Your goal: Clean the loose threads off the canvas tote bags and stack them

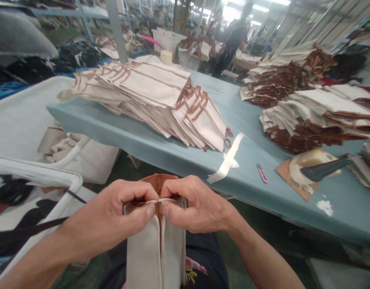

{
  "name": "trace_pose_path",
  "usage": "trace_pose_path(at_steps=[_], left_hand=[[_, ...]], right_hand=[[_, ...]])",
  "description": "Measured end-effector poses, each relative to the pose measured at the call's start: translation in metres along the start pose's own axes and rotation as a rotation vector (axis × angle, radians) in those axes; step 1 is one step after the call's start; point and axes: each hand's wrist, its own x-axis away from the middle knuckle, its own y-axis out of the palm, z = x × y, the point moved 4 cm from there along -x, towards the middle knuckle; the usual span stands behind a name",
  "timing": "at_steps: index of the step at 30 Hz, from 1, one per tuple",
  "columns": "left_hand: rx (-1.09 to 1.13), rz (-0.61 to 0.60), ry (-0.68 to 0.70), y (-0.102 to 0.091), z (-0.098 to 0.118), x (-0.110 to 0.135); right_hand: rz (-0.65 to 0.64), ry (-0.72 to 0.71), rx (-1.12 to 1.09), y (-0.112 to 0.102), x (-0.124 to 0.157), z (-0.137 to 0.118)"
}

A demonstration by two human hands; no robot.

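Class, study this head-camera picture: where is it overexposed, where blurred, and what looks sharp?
Head view: ceiling lights blow out white; the far person is blurred; the grey pillar leans, likely lens distortion; left hand, right hand and cream bag look sharp.

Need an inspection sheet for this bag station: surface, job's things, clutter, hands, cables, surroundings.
Surface: blue-grey cloth-covered table, largely under stacks.
Job's things: cream canvas bag with brown lining, held upright over the lap.
Clutter: fanned piles of cream bags with brown handles; white tape strip; pink utility knife; dark-handled tool on a brown sheet.
Hands: left hand and right hand both pinch the bag's top edge.
Cables: nothing seen; a black strap lies at left.
Surroundings: white bin at left; person in dark clothes beyond the table.
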Motion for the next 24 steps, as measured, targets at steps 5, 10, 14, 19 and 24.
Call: trace_pose_path(at_steps=[5,10,14,19,24], left_hand=[[0.074,-0.058,0.01,-0.001,-0.015,0.002],[0.089,-0.08,0.006,-0.001,-0.025,0.001],[-0.071,-0.073,0.062,-0.009,-0.012,0.0],[-0.246,0.039,0.17,-0.019,0.005,-0.002],[-0.458,0.111,0.352,-0.017,0.021,-0.001]], right_hand=[[0.039,0.042,0.041,0.001,0.002,-0.001],[0.037,0.051,0.037,0.0,0.002,-0.001],[0.042,0.042,0.052,0.0,0.001,-0.001],[0.073,0.053,0.119,0.002,0.002,0.0],[0.073,0.082,0.247,0.001,-0.004,-0.004]])
